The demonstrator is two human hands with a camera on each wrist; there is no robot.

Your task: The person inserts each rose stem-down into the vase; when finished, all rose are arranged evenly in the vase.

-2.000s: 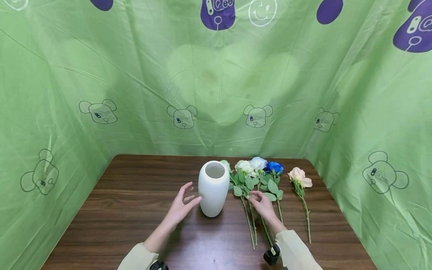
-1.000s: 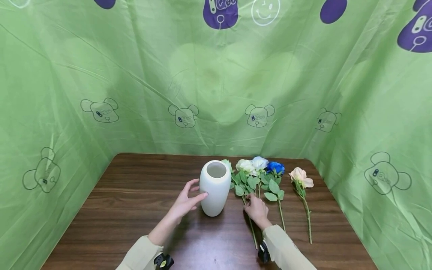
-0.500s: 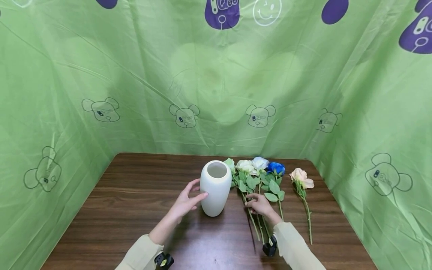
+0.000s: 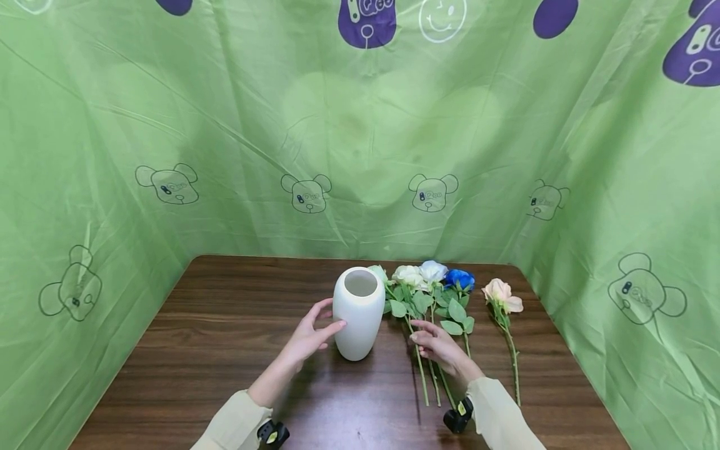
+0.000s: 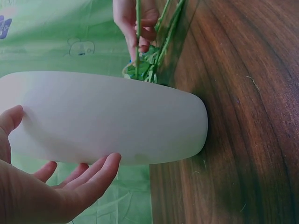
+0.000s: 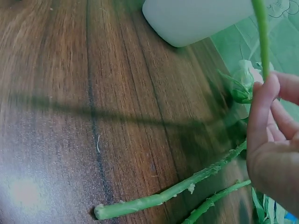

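Observation:
A white vase (image 4: 360, 319) stands upright on the table. My left hand (image 4: 308, 337) curves round its left side; in the left wrist view the thumb rests on the vase (image 5: 107, 116) and the fingers lie along its edge. To the right of the vase, my right hand (image 4: 441, 350) pinches the green stem of a rose (image 6: 262, 37) between thumb and finger, its lower end lifted off the wood. The stem leads toward the pale green rose head (image 4: 378, 273) or white rose head (image 4: 409, 277); leaves hide which.
A pale blue rose (image 4: 433, 271) and a blue rose (image 4: 459, 279) lie beside the held one, stems toward me. Farther right lies a pink rose (image 4: 499, 295). The brown table (image 4: 225, 350) is enclosed by green printed cloth (image 4: 236, 206).
My left hand has come against the vase. The right hand has reached into the stems, gripped one and raised it slightly, its lower end shifting.

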